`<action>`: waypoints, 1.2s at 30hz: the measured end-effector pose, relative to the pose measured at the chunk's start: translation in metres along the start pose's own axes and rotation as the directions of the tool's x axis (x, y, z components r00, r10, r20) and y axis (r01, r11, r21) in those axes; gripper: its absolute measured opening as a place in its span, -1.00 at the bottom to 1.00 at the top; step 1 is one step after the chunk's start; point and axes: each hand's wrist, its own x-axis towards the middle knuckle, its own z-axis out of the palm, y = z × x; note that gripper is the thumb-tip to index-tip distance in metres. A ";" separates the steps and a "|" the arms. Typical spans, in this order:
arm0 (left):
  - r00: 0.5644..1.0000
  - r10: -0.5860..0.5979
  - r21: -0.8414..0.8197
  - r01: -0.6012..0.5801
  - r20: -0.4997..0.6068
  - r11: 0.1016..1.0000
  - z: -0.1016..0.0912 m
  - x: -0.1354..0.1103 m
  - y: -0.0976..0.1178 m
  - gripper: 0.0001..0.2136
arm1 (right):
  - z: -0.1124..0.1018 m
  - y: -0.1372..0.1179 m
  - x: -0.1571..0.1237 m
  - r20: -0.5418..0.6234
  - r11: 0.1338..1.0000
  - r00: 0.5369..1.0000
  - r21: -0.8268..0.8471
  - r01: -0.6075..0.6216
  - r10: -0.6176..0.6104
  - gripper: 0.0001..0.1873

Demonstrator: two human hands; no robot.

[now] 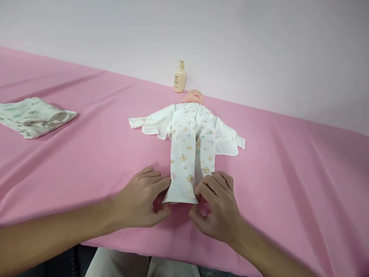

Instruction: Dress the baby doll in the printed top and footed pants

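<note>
White baby pants with a printed animal pattern lie with their legs toward me, over the lower part of a baby doll. The doll lies on its back, wearing a white baby top whose sleeves spread to both sides. My left hand pinches the left corner of one pant leg's hem. At the opposite corner of that same hem, my right hand also pinches the cloth, stretching the cuff between the two hands. The other pant leg runs behind my right hand, and the doll's legs are hidden.
A pink sheet covers the table. Behind the doll's head, a cream pump bottle stands against the white wall. Folded patterned cloth lies at the far left. My knees are below the table's front edge.
</note>
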 end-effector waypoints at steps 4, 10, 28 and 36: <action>0.999 0.041 0.011 -0.041 -0.022 0.999 -0.001 0.000 0.001 -0.82 | -0.002 0.002 0.001 0.012 1.000 1.000 0.004 0.009 -0.009 -0.78; 0.977 0.193 0.090 -0.185 -0.091 0.979 -0.003 -0.003 0.000 -0.81 | -0.008 0.003 0.003 0.074 0.992 0.996 0.119 0.048 -0.057 -0.83; 0.960 0.271 0.373 -0.277 0.071 0.886 0.012 0.042 0.041 -0.81 | -0.068 0.088 -0.004 0.490 0.960 0.871 0.223 -0.167 0.038 -0.90; 0.976 0.192 0.419 -0.216 0.100 0.882 0.033 0.056 0.032 -0.75 | -0.055 0.081 -0.020 0.477 0.989 0.877 0.145 -0.008 -0.062 -0.82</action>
